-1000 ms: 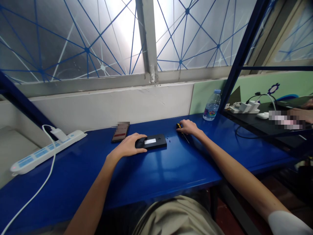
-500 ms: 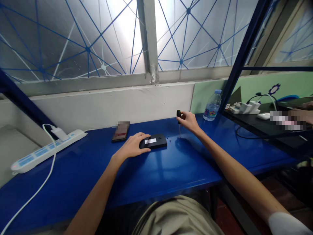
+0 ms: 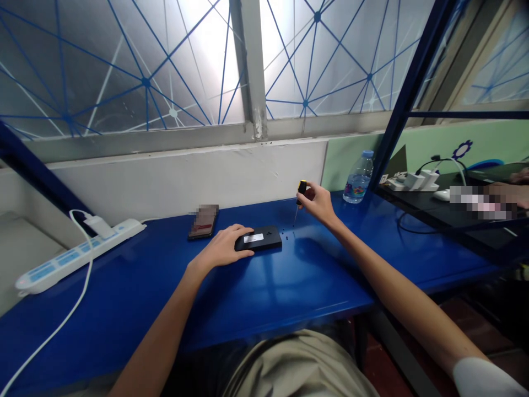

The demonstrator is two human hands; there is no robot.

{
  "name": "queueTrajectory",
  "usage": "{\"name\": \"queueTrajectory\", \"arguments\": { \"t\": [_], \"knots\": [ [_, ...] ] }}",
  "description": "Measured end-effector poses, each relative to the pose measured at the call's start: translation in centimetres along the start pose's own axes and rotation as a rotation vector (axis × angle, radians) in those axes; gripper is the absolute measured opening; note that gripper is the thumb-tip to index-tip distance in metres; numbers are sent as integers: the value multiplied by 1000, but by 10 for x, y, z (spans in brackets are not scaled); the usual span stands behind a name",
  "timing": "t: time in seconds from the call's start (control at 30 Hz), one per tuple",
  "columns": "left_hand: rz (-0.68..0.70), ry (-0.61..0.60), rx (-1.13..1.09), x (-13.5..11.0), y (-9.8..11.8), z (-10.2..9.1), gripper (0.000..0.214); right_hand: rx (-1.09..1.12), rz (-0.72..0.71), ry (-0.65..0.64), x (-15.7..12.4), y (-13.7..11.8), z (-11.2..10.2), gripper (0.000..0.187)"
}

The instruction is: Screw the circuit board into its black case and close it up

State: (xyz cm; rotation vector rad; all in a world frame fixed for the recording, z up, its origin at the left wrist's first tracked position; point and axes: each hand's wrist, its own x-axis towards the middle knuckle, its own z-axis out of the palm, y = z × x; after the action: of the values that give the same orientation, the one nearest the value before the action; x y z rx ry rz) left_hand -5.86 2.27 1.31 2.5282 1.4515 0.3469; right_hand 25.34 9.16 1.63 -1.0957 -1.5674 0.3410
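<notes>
My left hand (image 3: 223, 245) grips the left end of a flat black box (image 3: 270, 238) with a white label (image 3: 253, 238), which lies on the blue table (image 3: 264, 298). Its thumb is on the near side and its fingers are on the far side. Between the fingertips of my right hand (image 3: 317, 203) is the black and yellow handle of a screwdriver (image 3: 302, 188). The thin shaft slants down and left, its tip close to the tabletop. Several tiny dark pieces, perhaps screws (image 3: 286, 238), lie between the box and the screwdriver.
A phone (image 3: 203, 221) lies behind my left hand. On the left stands a white power strip (image 3: 78, 256) with a plugged-in charger and cable. A water bottle (image 3: 359, 179) stands at the back right. Beyond the blue post, another person's hand (image 3: 506, 196) is partly blurred.
The screwdriver has gone from upright to slanted, its tip shifting left toward the small dark pieces. My left hand and the black box stay in place.
</notes>
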Motion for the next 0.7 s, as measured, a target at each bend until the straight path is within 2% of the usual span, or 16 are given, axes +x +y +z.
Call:
{"name": "queueTrajectory", "arguments": {
  "t": [0.3, 0.7],
  "knots": [
    [2, -14, 5, 1, 0, 1, 64, 136, 18, -61, -6, -5, 7, 24],
    [16, -12, 8, 0, -2, 1, 64, 112, -19, -83, -10, -6, 13, 22]
  ]
}}
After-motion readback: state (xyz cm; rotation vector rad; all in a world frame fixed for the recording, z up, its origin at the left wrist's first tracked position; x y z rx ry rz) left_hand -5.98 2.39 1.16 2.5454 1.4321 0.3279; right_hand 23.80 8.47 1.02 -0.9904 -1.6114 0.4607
